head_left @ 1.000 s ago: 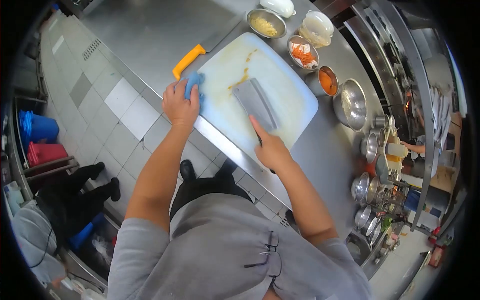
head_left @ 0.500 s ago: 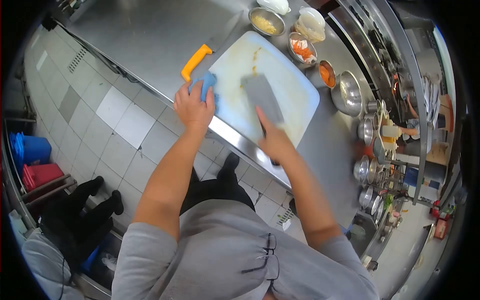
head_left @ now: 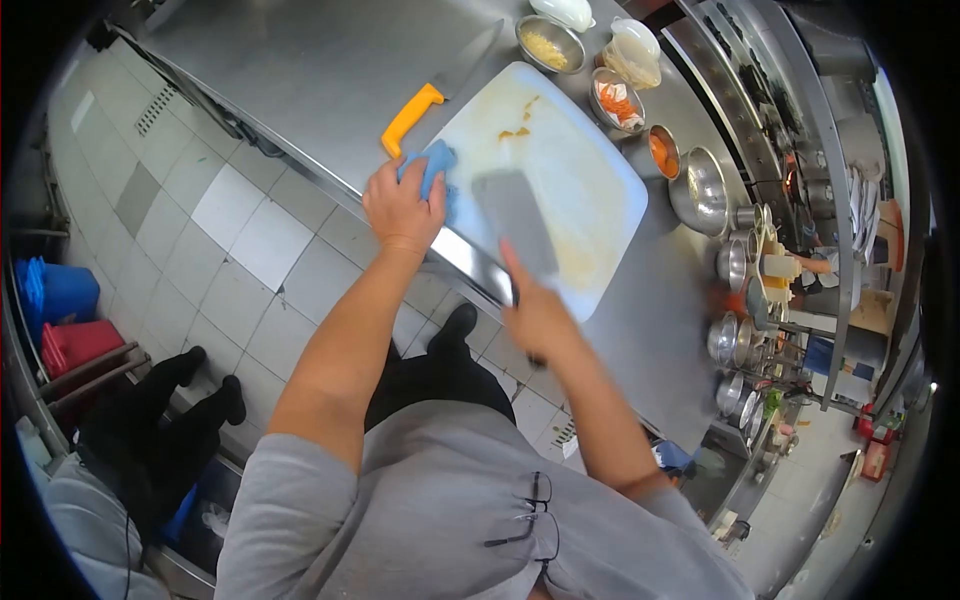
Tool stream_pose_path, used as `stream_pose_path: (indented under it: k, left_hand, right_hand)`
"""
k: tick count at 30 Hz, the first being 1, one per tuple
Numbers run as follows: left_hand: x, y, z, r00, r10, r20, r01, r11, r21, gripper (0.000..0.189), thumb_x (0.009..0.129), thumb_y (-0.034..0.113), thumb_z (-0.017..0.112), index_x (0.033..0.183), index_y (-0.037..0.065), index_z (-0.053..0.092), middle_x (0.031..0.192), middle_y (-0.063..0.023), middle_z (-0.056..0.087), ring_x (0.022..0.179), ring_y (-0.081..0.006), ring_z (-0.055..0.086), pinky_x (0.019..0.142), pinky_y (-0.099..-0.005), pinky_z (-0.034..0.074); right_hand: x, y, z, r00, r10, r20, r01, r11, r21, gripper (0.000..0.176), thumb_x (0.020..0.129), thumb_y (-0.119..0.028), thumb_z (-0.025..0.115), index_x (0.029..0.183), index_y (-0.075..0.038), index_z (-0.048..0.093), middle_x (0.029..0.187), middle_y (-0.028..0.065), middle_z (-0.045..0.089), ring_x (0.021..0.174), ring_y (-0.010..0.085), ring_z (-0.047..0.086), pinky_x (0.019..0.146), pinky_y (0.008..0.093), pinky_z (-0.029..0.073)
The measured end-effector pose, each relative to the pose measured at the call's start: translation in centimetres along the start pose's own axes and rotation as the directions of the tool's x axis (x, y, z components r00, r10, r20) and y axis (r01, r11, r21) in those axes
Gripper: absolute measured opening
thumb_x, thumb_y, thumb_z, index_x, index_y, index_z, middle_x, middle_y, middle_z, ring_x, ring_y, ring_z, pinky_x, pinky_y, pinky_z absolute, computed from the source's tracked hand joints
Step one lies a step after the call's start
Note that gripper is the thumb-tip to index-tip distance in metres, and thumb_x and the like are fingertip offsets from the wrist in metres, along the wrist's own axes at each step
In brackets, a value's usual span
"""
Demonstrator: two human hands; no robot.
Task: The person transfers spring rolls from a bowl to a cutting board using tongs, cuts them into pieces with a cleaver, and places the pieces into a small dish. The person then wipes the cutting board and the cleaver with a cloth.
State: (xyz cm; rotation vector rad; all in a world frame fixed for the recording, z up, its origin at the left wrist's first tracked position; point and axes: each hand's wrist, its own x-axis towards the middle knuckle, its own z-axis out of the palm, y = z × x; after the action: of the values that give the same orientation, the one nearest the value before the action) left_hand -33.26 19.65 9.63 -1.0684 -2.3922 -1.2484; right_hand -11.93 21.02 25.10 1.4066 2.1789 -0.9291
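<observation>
A white cutting board (head_left: pixel 585 190) lies on the steel counter with a few brown smears (head_left: pixel 514 133) on its surface. My left hand (head_left: pixel 405 203) is closed on a crumpled blue cloth (head_left: pixel 432 165) at the board's near left edge. The handle of a cleaver (head_left: pixel 515 220) is gripped in my right hand (head_left: pixel 540 318), its broad blade over the board, slightly blurred. Just beyond the cloth, a knife with an orange handle (head_left: pixel 408 120) rests on the counter beside the board.
Bowls line the far right side: yellow chopped food (head_left: pixel 548 48), orange pieces with white (head_left: pixel 617 103), an orange-filled cup (head_left: pixel 662 153) and a large metal bowl (head_left: pixel 697 190). Metal containers (head_left: pixel 733 260) stand farther right. Another person's dark-clad legs (head_left: pixel 165 425) show at lower left.
The cleaver and my right hand have shifted back toward me. My left hand and the cloth appear slightly farther right, as do the board and knife. The brown smears are arranged differently.
</observation>
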Motion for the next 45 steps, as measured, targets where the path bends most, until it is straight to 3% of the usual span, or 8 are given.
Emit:
stream_pose_path:
  k: [4, 11, 13, 18, 26, 33, 41, 45]
  left_hand:
    - [0.4, 0.4, -0.3, 1.0, 0.003, 0.0, -0.003, 0.999, -0.036, 0.033, 0.093, 0.038, 0.076, 0.119, 0.018, 0.077, 0.126, -0.012, 0.065, 0.118, -0.0355, 0.062, 0.097, -0.0518, 0.047]
    - [0.2, 0.1, -0.1, 1.0, 0.022, 0.022, -0.021, 1.0, -0.005, 0.035, 0.095, 0.038, 0.074, 0.122, 0.017, 0.075, 0.127, -0.0132, 0.065, 0.117, -0.0366, 0.062, 0.096, -0.0523, 0.048]
    - [0.4, 0.2, -0.3, 0.999, 0.029, 0.026, -0.029, 1.0, 0.012, 0.036, 0.095, 0.038, 0.074, 0.123, 0.016, 0.075, 0.127, -0.0136, 0.065, 0.117, -0.0367, 0.062, 0.096, -0.0522, 0.048]
    - [0.5, 0.1, -0.9, 0.995, 0.02, 0.095, -0.021, 1.0, 0.004, 0.036, 0.095, 0.038, 0.074, 0.124, 0.016, 0.074, 0.126, -0.0139, 0.065, 0.118, -0.0375, 0.061, 0.097, -0.0526, 0.048]
    - [0.4, -0.1, -0.3, 0.998, 0.041, 0.047, -0.041, 0.999, -0.004, 0.036, 0.095, 0.038, 0.074, 0.123, 0.016, 0.075, 0.127, -0.0142, 0.065, 0.116, -0.0383, 0.062, 0.094, -0.0528, 0.049]
    - [0.4, 0.0, -0.5, 0.998, 0.059, 0.037, -0.059, 0.998, -0.011, 0.035, 0.093, 0.036, 0.076, 0.122, 0.015, 0.076, 0.127, -0.014, 0.066, 0.117, -0.0377, 0.062, 0.094, -0.052, 0.049]
    - [0.6, -0.2, -0.1, 0.998, 0.037, 0.047, -0.037, 0.999, -0.01, 0.036, 0.093, 0.036, 0.076, 0.122, 0.014, 0.076, 0.124, -0.0145, 0.066, 0.116, -0.0375, 0.062, 0.096, -0.0513, 0.049]
    - [0.5, 0.2, -0.3, 0.998, 0.059, 0.024, -0.059, 0.998, -0.01, 0.035, 0.093, 0.035, 0.076, 0.121, 0.014, 0.076, 0.123, -0.0159, 0.066, 0.116, -0.0384, 0.062, 0.095, -0.0511, 0.049]
  right_hand:
    - [3.7, -1.5, -4.2, 0.996, -0.035, -0.08, 0.035, 0.999, -0.01, 0.093, 0.092, -0.01, 0.059, 0.174, -0.032, 0.019, 0.115, 0.035, 0.072, 0.101, 0.0495, 0.072, 0.093, 0.0527, 0.056]
    - [-5.0, 0.3, 0.9, 0.996, 0.047, 0.08, -0.049, 0.998, 0.034, 0.097, 0.091, -0.01, 0.057, 0.175, -0.034, 0.013, 0.123, 0.0397, 0.069, 0.112, 0.0511, 0.07, 0.1, 0.0531, 0.055]
    - [0.1, 1.5, 2.5, 0.989, -0.092, -0.118, 0.087, 0.995, -0.05, 0.095, 0.091, -0.01, 0.055, 0.175, -0.032, 0.016, 0.118, 0.0384, 0.07, 0.107, 0.0513, 0.071, 0.097, 0.0539, 0.055]
    - [5.9, -1.6, -4.2, 0.984, -0.061, -0.17, 0.075, 0.994, 0.075, 0.091, 0.09, -0.011, 0.055, 0.174, -0.029, 0.023, 0.108, 0.0343, 0.073, 0.099, 0.0501, 0.071, 0.092, 0.0539, 0.056]
    - [-7.7, 5.2, 2.6, 0.999, 0.026, -0.03, -0.025, 0.999, 0.047, 0.1, 0.088, -0.003, 0.058, 0.174, -0.038, 0.018, 0.104, 0.0354, 0.072, 0.102, 0.0523, 0.071, 0.09, 0.0568, 0.055]
    - [5.6, 1.2, -4.2, 0.975, -0.046, -0.219, 0.053, 0.998, 0.023, 0.094, 0.091, -0.009, 0.056, 0.174, -0.033, 0.019, 0.102, 0.0336, 0.073, 0.093, 0.0491, 0.071, 0.087, 0.0571, 0.054]
    - [-7.9, 7.2, 1.1, 1.0, 0.015, 0.023, -0.014, 0.999, -0.042, 0.099, 0.09, -0.007, 0.059, 0.174, -0.037, 0.017, 0.101, 0.0337, 0.074, 0.092, 0.0518, 0.072, 0.089, 0.0571, 0.057]
    - [-2.4, 5.3, -2.0, 0.999, -0.019, 0.047, 0.021, 0.999, -0.043, 0.102, 0.088, -0.005, 0.059, 0.174, -0.036, 0.015, 0.103, 0.0346, 0.073, 0.095, 0.0516, 0.072, 0.089, 0.0577, 0.056]
